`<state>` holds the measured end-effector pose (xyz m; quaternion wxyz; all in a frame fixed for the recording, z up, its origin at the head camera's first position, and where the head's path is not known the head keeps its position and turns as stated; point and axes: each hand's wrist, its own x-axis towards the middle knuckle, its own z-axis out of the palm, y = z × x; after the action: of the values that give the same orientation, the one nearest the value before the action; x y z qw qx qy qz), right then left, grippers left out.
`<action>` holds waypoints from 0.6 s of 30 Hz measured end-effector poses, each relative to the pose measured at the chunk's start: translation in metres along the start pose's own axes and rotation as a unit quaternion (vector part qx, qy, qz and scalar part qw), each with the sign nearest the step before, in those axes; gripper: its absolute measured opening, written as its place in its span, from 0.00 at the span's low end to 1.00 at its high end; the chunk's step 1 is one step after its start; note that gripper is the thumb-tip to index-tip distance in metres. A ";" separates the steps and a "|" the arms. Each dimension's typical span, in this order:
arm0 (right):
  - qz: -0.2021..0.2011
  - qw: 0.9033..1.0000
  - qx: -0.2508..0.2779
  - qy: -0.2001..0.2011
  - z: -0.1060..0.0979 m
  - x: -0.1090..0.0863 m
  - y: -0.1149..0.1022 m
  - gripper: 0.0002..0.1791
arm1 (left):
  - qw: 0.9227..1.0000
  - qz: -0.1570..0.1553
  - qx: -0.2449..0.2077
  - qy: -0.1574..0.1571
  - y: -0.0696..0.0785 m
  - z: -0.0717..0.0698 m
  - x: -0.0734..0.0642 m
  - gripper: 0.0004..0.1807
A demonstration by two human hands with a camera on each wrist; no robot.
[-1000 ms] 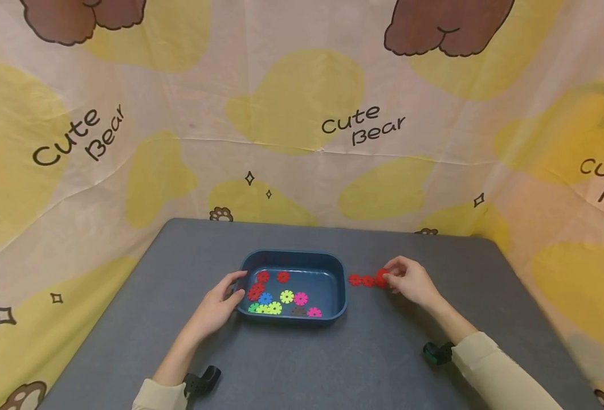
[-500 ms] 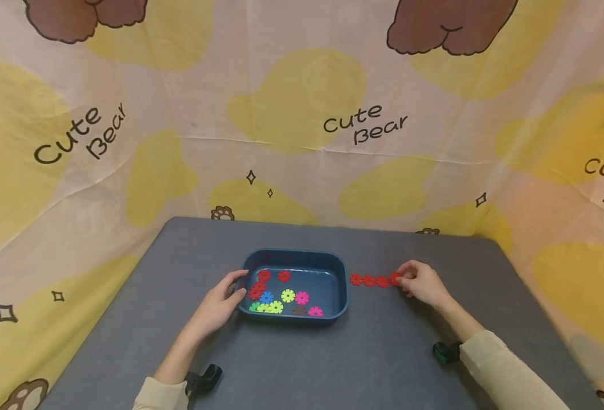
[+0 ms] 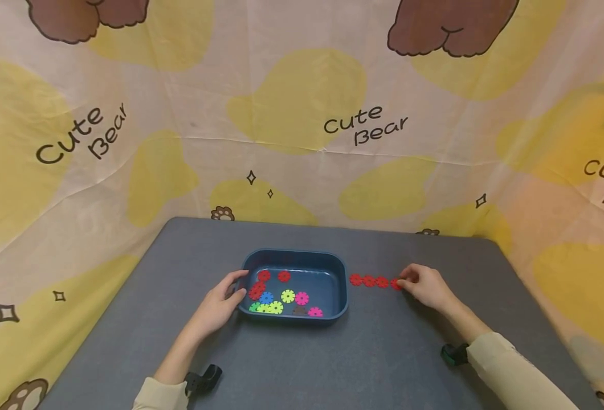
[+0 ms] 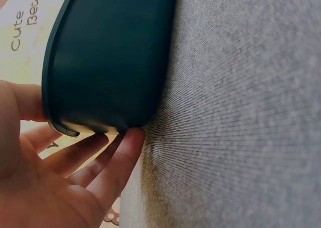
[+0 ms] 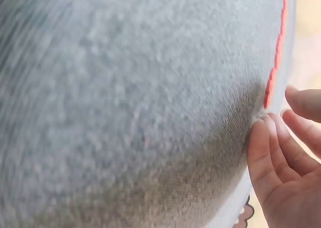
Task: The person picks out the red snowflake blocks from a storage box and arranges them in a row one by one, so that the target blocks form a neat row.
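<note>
A dark blue plastic bin [image 3: 302, 322] stands on the table with notched plastic snowflake discs inside. At its left end is my left hand [image 3: 219, 304]: thumb and forefinger reach over the rim in the head view, while other fingers press the outer wall [image 4: 108, 62] in the left wrist view. Right of the bin, red snowflake discs [image 3: 368, 281] lie flat in a row. My right hand [image 3: 425, 285] is at the row's right end, its fingertips right at the last red disc [image 3: 395, 283] and partly covering it. In the right wrist view the thumb [image 5: 303, 102] stands apart from the fingers.
Inside the bin lie red discs [image 3: 257, 290], a blue disc [image 3: 266, 297], yellow discs [image 3: 275, 307], pink discs [image 3: 301, 298], a green one and a brown one. A grey table [image 3: 333, 370] carries everything. Behind hangs a printed bear curtain [image 3: 292, 102].
My right hand has moved right along the row, bringing the fourth red disc from atop the third to the row's end, then shifting slightly nearer. The left hand stays at the bin.
</note>
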<state>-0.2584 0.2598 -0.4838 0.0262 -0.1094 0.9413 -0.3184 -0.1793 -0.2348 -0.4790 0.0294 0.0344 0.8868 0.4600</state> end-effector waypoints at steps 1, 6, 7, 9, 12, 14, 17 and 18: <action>-0.001 1.000 0.003 -0.002 -0.001 -0.001 0.000 0.08 | 1.000 0.001 0.000 0.000 0.000 0.000 0.000 0.26; -0.009 1.000 0.020 0.003 -0.005 -0.006 -0.005 0.07 | 1.000 0.007 0.000 -0.002 0.001 -0.002 -0.002 0.26; -0.012 1.000 0.022 0.004 -0.006 -0.006 -0.007 0.07 | 1.000 0.008 0.001 -0.002 0.001 -0.003 -0.002 0.26; -0.018 0.999 0.027 0.008 -0.006 -0.005 -0.012 0.07 | 1.000 0.009 0.001 -0.001 0.001 -0.003 -0.002 0.25; -0.025 0.999 0.042 0.008 -0.004 -0.004 -0.021 0.08 | 1.000 0.008 0.002 0.000 0.002 -0.002 -0.002 0.25; -0.031 0.998 0.054 0.004 -0.002 -0.004 -0.028 0.09 | 1.000 0.007 0.002 0.000 0.002 -0.002 -0.002 0.25; -0.040 0.997 0.061 -0.001 0.002 -0.004 -0.038 0.09 | 1.000 0.006 0.001 0.000 0.001 -0.001 -0.002 0.26; -0.044 0.997 0.061 -0.003 0.003 -0.004 -0.042 0.08 | 1.000 0.008 0.003 -0.001 0.001 -0.001 -0.002 0.26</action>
<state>-0.2463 0.2266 -0.4612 0.0217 -0.1493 0.9142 -0.3762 -0.1778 -0.2353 -0.4778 0.0266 0.0418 0.8880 0.4571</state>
